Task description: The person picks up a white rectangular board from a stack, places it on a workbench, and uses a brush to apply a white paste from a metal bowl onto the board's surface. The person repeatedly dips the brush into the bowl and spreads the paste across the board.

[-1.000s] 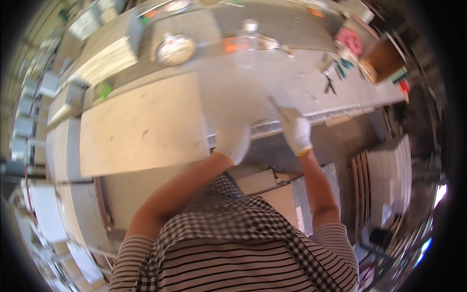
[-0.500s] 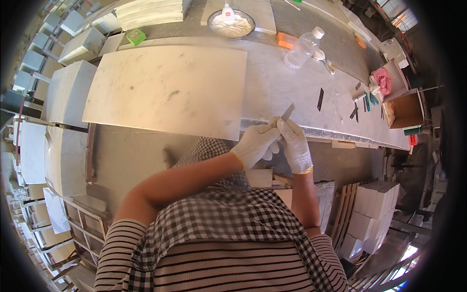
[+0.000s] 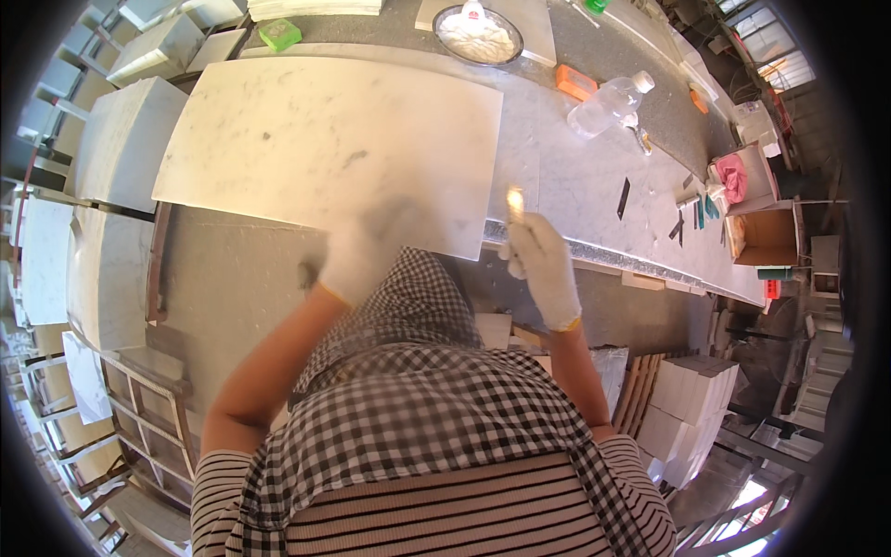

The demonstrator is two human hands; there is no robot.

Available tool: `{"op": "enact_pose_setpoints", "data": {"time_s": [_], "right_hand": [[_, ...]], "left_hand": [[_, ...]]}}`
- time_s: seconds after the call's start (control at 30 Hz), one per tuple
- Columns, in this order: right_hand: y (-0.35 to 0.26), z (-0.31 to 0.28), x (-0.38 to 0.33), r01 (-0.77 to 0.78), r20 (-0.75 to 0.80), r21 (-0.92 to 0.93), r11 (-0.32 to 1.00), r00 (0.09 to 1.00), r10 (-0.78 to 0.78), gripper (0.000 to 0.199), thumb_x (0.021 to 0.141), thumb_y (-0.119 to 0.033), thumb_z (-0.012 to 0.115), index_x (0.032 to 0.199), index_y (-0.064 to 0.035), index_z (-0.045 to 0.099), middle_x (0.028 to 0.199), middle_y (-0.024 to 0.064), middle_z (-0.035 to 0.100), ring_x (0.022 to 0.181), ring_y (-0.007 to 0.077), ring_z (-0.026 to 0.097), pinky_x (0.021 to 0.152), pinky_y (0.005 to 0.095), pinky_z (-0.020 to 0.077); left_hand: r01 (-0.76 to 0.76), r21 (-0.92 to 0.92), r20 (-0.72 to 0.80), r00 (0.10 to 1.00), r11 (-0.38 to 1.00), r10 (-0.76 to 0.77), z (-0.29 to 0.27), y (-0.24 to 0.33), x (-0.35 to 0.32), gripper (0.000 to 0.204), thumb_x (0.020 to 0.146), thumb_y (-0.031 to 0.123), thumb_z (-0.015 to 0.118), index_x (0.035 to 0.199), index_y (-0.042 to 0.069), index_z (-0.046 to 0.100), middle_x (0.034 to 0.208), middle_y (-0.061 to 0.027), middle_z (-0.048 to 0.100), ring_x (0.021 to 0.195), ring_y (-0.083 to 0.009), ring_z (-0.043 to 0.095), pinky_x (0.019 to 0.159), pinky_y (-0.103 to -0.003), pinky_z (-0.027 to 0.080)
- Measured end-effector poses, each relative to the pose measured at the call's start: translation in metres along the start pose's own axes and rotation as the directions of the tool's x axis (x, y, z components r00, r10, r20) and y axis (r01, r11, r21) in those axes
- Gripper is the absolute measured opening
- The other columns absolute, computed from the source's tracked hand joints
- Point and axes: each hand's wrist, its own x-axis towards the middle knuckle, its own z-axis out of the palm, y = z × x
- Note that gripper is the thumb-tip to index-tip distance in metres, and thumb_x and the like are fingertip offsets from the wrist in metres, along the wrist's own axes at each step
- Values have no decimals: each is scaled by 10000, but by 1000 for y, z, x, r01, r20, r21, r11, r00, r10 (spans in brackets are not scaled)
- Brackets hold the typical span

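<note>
Nearest the camera, 2 gloved hands come up past a checked apron. The right hand (image 3: 543, 265) is closed in a loose fist around a small thin tool (image 3: 514, 202), probably a blade or scraper, whose bright tip stands up out of the fingers and points away from the body; its long axis runs roughly near to far. That tip sits right at the near edge of the long stone strip (image 3: 594, 251) on the tabletop (image 3: 575, 176), just beside the right-hand corner of the big white marble slab (image 3: 325, 148). The left hand (image 3: 357, 260) is blurred by motion; it lies at the slab's near edge, low and left of the tool, and I cannot tell how far open it is or whether it holds anything. So the tool is in the right hand, and the slab's corner lies just left of and beyond it, nearer to the right hand than to the left. Farther off on the tabletop lie a clear plastic bottle (image 3: 608, 97) on its side, an orange block (image 3: 575, 82) and a round metal bowl (image 3: 479, 37) of white powder.
</note>
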Motion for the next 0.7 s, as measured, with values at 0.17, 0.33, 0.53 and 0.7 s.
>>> {"op": "enact_pose_setpoints", "data": {"time_s": [0.17, 0.33, 0.53, 0.7], "right_hand": [[10, 30, 5, 128, 130, -292, 948, 987, -93, 272, 928, -225, 564, 1095, -19, 625, 758, 107, 601, 666, 167, 580, 623, 320, 455], [12, 42, 15, 340, 186, -624, 704, 939, -288, 276, 921, -241, 568, 1117, -63, 643, 889, 149, 670, 762, 335, 627, 704, 425, 481], [23, 47, 28, 386, 190, -698, 603, 912, -364, 312, 920, -266, 583, 1182, -114, 659, 1046, 120, 697, 884, 333, 661, 756, 416, 512], [23, 49, 31, 405, 182, -684, 606, 900, -396, 312, 916, -290, 606, 1181, -138, 671, 1058, 107, 707, 888, 303, 673, 754, 395, 523]], "left_hand": [[185, 584, -110, 983, 790, -149, -37, -62, 53, 490, 864, 363, 630, 1317, 186, 570, 1292, -96, 592, 1227, -315, 509, 1030, -437, 389], [119, 804, -146, 989, 583, -1, -45, -88, 85, 471, 902, 413, 597, 1288, 144, 571, 1352, -94, 539, 1309, -323, 444, 1087, -494, 329], [142, 744, -144, 988, 652, -51, -44, -98, 93, 511, 924, 474, 556, 1314, 143, 551, 1404, -95, 499, 1350, -321, 403, 1104, -523, 298], [158, 751, -147, 987, 641, -71, -44, -96, 93, 522, 928, 474, 547, 1330, 141, 541, 1411, -87, 494, 1355, -319, 396, 1121, -501, 282]]}}
